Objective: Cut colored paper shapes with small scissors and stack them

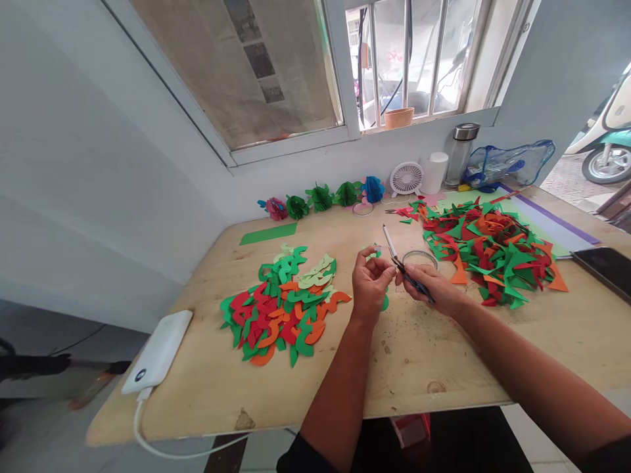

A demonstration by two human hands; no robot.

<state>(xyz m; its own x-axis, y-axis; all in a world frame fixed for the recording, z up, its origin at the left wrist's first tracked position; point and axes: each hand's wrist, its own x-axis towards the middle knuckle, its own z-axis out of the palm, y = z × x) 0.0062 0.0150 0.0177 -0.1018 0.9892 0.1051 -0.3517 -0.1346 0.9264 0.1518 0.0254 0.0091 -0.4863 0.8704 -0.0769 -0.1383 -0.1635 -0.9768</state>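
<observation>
The left hand (369,284) is mostly closed, its fingertips (369,256) pinched together on a small green paper scrap (375,251). The right hand (424,286) is also curled and grips a slender tool (401,261) with a white shaft and dark tip end, its exact kind hard to tell. The tool lies just beside the left hand's fingers, its long axis slanting from the right palm up and left towards the back wall, with the white end outermost. A green paper curl (385,302) shows just past the left hand's lower edge. A round clear glass dish (419,259) sits directly behind the right hand.

Both hands work above a pale wooden tabletop (419,368), scuffed and knotted. To the left lies a heap of cut red, orange and green paper shapes (280,312); to the right lies a larger, similar heap (493,253). Along the far edge stands a row of folded paper flowers (320,197), near a small white fan (407,179) and a steel-capped flask (461,150). A white power bank (156,351) lies at the near left corner, a dark phone (604,269) at the right. The white wall holds a barred window (409,66) beside a newspaper-covered pane (236,66).
</observation>
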